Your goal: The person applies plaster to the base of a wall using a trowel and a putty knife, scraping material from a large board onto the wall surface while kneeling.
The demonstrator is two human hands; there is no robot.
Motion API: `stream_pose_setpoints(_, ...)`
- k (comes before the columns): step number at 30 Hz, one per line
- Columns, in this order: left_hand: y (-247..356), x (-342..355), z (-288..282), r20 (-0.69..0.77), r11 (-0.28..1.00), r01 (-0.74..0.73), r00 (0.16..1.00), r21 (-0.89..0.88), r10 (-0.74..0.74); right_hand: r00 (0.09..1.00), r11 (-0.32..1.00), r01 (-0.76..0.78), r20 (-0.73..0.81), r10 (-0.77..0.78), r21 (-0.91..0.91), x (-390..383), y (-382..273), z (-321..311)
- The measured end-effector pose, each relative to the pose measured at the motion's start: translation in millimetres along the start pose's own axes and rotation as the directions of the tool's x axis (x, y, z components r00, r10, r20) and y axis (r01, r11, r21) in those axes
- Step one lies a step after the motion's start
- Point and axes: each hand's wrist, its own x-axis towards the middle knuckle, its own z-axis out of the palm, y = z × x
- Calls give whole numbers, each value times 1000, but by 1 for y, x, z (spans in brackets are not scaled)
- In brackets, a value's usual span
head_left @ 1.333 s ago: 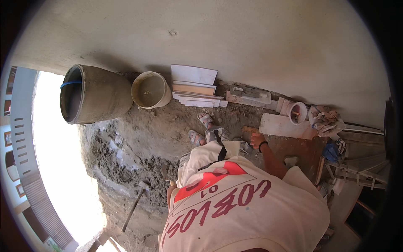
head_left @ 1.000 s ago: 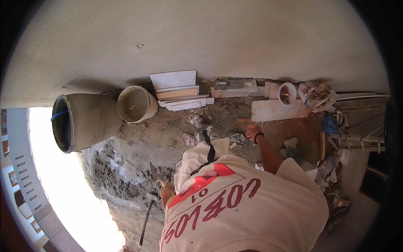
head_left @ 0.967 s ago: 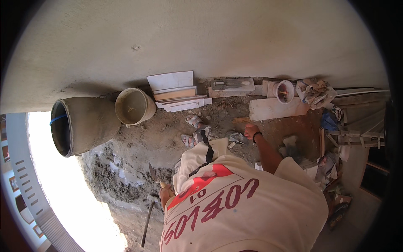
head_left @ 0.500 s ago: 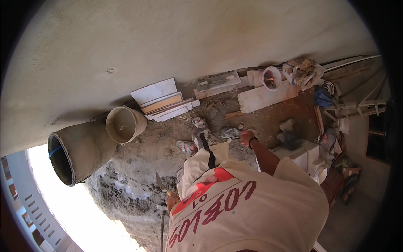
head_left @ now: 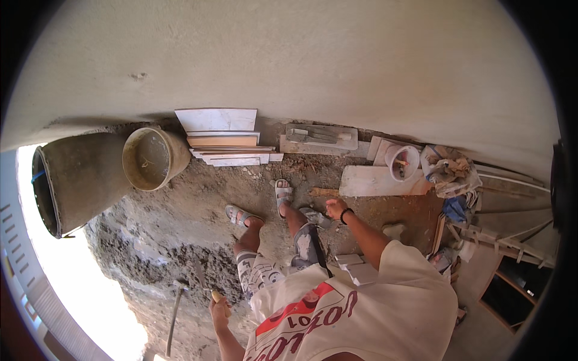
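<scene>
Over the dirt floor, left hand [head_left: 219, 308] grips a wooden-handled trowel [head_left: 203, 281]; right hand [head_left: 335, 209] loosely curled.

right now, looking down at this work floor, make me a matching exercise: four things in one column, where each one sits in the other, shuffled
Things:
1. small bucket
2. stack of tiles
3. white cup
4. trowel

Places:
A. in the left hand, over the wet mortar
B. on the pale slab beyond the right hand
C. against the wall, right of the small bucket
D. between the big grey tub and the tiles

Pairs: 1-D, 2-C, 3-B, 4-A
</scene>
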Motion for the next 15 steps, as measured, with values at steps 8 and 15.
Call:
stream_pose_setpoints(8,-98,18,38,-106,980,179,980,81,-170,958,764,168,-78,-275,-623,223,-125,-37)
stream_pose_setpoints(15,-184,11,23,-296,927,376,885,-3,-360,850,482,102,-176,-497,-870,351,-233,4)
